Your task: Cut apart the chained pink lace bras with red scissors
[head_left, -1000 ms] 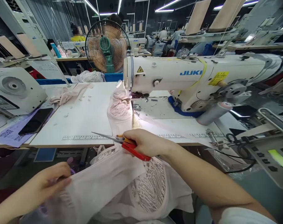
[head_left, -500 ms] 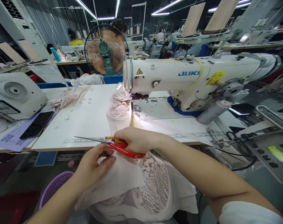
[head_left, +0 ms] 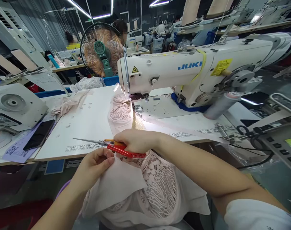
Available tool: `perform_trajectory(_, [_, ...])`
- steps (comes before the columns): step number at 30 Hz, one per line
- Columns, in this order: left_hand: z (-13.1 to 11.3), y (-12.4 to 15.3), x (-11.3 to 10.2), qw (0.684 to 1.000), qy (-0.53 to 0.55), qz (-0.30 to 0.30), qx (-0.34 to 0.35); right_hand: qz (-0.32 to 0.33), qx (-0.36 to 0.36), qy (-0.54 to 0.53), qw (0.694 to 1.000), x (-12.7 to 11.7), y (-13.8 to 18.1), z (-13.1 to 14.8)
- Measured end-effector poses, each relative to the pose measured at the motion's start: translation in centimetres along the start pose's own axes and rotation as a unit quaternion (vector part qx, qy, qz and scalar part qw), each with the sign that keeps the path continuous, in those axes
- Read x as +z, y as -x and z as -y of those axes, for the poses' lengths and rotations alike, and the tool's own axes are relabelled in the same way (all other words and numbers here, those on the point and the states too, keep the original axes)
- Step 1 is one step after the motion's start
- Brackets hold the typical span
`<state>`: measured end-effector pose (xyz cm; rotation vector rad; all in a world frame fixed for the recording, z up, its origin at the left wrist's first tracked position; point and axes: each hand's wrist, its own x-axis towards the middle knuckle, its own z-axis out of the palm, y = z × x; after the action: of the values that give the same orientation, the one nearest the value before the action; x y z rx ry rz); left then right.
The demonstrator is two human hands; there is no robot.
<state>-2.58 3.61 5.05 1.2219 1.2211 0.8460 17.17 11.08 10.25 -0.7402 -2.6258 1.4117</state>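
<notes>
We've got room to pass over the white tabletop [head_left: 96, 107] on the left, just small scraps [head_left: 68, 126] there, but the sewing machine [head_left: 164, 68] blocks us front-right and the scissors [head_left: 119, 149] poke out nearest us.

The worktop [head_left: 95, 115] is white, with a ruler scale [head_left: 84, 147] printed along its front and a bare, wood-coloured edge below. A sewing machine [head_left: 164, 68] stands across its right half, a blue cloth [head_left: 192, 108] bunched about the foot of the column. A grey spool [head_left: 221, 107] leans just beside that cloth. At the needle end lies a pink lace piece [head_left: 121, 111]; a pale ribbon [head_left: 174, 127] runs from there toward the right front. Tiny scraps [head_left: 68, 125] dot the left part. Crumpled pink cloth [head_left: 66, 107] lies by the left seam, near a phone [head_left: 38, 135] on printed paper [head_left: 16, 150].
</notes>
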Motion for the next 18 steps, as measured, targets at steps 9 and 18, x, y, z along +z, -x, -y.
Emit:
perform_trajectory(9, [-0.2, 0.0, 0.1, 0.999, -0.039, -0.017, -0.029, -0.025, -0.007, 0.07, 0.997, 0.3, 0.1, 0.0])
perform_trajectory(18, [-0.9, 0.5, 0.5, 0.996, -0.075, 0.052, 0.002, -0.164, 0.016, -0.056, 0.985, 3.5, 1.3, -0.1])
